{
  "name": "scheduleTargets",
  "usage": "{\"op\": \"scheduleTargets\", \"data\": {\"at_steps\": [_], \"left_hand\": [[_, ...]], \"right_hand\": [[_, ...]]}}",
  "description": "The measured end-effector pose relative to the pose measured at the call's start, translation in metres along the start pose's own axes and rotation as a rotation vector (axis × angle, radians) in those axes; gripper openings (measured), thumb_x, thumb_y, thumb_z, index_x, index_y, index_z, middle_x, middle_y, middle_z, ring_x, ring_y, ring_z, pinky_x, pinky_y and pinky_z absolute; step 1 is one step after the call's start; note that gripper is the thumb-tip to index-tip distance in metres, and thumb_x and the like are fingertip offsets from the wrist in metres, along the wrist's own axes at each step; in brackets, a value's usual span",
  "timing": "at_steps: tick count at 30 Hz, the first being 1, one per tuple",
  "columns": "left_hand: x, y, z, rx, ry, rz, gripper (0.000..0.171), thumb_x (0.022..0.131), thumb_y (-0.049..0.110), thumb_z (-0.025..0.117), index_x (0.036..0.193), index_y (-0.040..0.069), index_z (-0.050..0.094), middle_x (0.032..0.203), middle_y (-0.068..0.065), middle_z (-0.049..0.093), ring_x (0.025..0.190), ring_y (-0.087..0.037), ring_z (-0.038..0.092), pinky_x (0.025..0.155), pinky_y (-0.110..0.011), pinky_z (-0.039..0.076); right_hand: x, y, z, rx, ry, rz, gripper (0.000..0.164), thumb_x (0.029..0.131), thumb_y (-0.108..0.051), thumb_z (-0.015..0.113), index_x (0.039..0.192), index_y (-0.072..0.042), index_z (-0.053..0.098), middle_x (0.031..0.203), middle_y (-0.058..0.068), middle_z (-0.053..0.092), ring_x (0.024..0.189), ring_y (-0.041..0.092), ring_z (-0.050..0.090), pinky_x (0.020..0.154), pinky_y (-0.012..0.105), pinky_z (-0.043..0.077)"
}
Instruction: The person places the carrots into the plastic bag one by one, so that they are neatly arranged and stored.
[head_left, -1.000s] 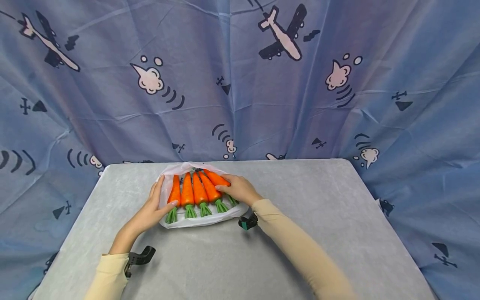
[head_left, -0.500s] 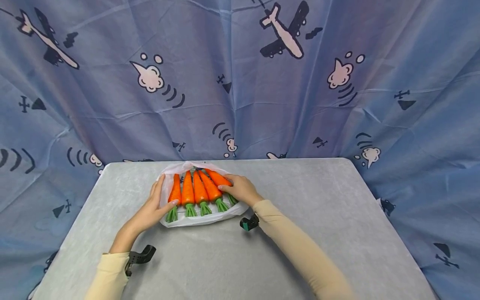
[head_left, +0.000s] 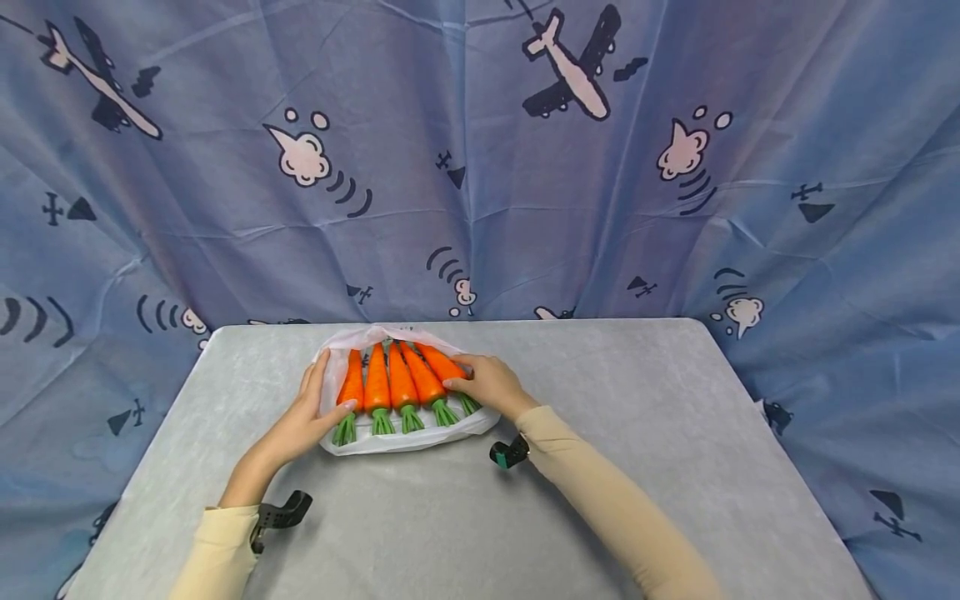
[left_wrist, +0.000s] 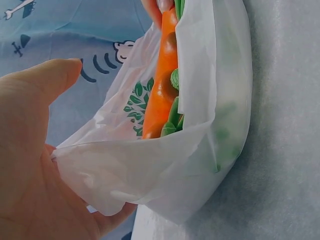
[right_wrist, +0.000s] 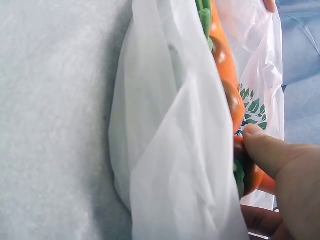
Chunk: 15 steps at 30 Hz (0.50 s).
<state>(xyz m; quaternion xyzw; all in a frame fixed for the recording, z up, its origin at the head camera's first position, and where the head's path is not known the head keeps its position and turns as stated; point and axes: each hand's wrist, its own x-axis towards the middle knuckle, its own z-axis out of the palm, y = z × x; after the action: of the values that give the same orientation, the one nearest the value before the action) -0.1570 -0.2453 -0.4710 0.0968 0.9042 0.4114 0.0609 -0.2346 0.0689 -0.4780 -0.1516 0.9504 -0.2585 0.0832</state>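
Several orange carrots with green tops fan out in a white plastic bag (head_left: 420, 440), its mouth spread wide. At the bag's left side my left hand (head_left: 300, 421) rests with its thumb apart from the fingers. The left wrist view shows the bag's edge (left_wrist: 95, 170) draped over that hand, the fingers partly behind the plastic. My right hand (head_left: 491, 385) holds the rightmost carrot (head_left: 444, 363) inside the bag, covering part of it. In the right wrist view the thumb (right_wrist: 270, 150) lies on the carrot's shiny thick end (right_wrist: 252, 175), with a finger below it.
The bag lies near the back edge of a grey table (head_left: 600, 400). A blue curtain (head_left: 480, 167) printed with airplanes hangs right behind. Black wrist cameras (head_left: 285, 511) are strapped on both wrists. Green leaf print (right_wrist: 255, 110) marks the bag's inside.
My right hand has shifted slightly right, and the rightmost carrot has moved the same way. My left hand has stayed in place.
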Motion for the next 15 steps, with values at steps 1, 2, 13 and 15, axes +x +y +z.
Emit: {"op": "scheduleTargets", "data": {"at_steps": [1,2,13,15], "left_hand": [[-0.0002,-0.0001,-0.0001,-0.001,0.0,0.001,0.1,0.097,0.04,0.061,0.158,0.021,-0.016,0.164,-0.028,-0.007,0.148,-0.056,0.004,0.113,-0.076,0.015],[-0.0003,-0.0001,-0.0002,-0.001,0.001,0.002,0.1,0.097,0.04,0.061,0.159,0.021,-0.016,0.164,-0.028,-0.007,0.148,-0.056,0.004,0.113,-0.076,0.015],[-0.0027,-0.0016,-0.0032,0.0,0.0,-0.002,0.099,0.097,0.043,0.06,0.159,0.024,-0.015,0.164,-0.027,-0.008,0.148,-0.056,0.003,0.111,-0.077,0.015],[-0.0033,-0.0024,-0.0033,0.0,0.004,0.009,0.097,0.097,0.042,0.06,0.159,0.025,-0.014,0.164,-0.027,-0.007,0.148,-0.056,0.005,0.111,-0.077,0.016]], "right_hand": [[-0.0004,0.0004,-0.0003,0.003,0.002,-0.004,0.054,0.09,-0.046,0.069,0.138,-0.021,0.06,0.105,0.006,0.075,0.093,0.019,0.068,0.086,0.039,0.054],[-0.0008,0.0007,-0.0007,0.007,0.003,-0.007,0.054,0.09,-0.045,0.069,0.137,-0.021,0.061,0.097,0.005,0.074,0.086,0.017,0.066,0.08,0.036,0.053],[-0.0052,0.005,-0.0051,0.055,0.022,-0.035,0.052,0.09,-0.04,0.07,0.136,-0.018,0.062,0.074,0.002,0.063,0.067,0.011,0.052,0.063,0.026,0.042],[-0.0075,0.0065,-0.0058,0.072,0.023,-0.035,0.052,0.09,-0.04,0.071,0.136,-0.017,0.062,0.074,0.002,0.063,0.067,0.012,0.053,0.064,0.026,0.043]]}}
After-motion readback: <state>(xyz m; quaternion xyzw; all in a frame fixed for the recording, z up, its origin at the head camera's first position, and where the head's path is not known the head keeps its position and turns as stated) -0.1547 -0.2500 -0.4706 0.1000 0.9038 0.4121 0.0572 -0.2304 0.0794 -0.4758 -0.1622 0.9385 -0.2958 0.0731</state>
